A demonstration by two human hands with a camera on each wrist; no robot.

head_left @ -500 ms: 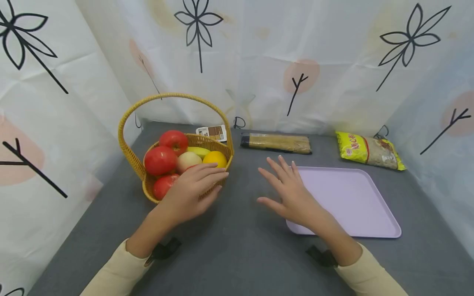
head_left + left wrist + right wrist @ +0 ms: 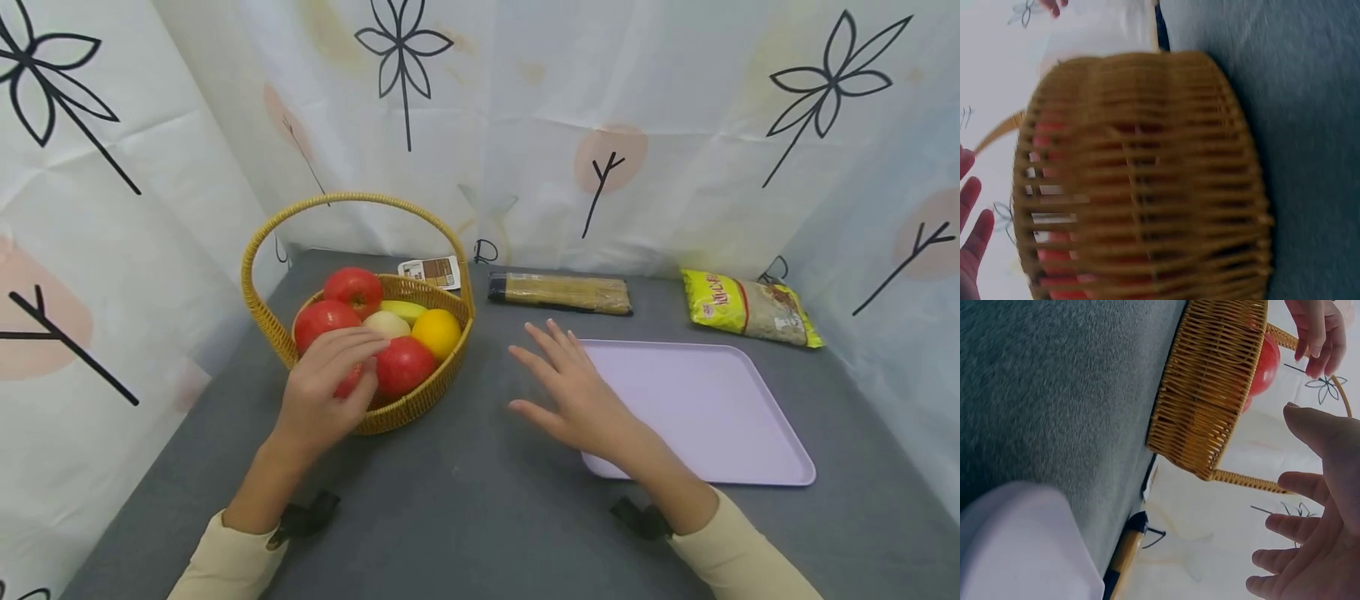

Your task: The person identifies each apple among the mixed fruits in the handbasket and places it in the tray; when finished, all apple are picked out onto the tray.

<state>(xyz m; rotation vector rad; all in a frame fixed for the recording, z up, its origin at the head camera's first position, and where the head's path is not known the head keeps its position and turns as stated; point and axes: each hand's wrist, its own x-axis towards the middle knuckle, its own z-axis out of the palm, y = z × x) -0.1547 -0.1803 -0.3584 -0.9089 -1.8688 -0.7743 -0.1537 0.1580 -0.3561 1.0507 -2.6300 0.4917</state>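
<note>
Left hand point(image 2: 326, 387): fingers loosely curved, part-open, nothing held; hangs over the wicker basket point(image 2: 411, 412), apparently high enough to clear the red fruit point(image 2: 405, 367). Right hand point(image 2: 577, 396): fingers spread wide, empty, overlapping the lilac tray point(image 2: 697, 408) at its left edge. Fruit heaped inside the basket, whose wall probably stops it rolling; tray lies flat at right, seemingly stable on the grey cloth point(image 2: 480, 517).
</note>
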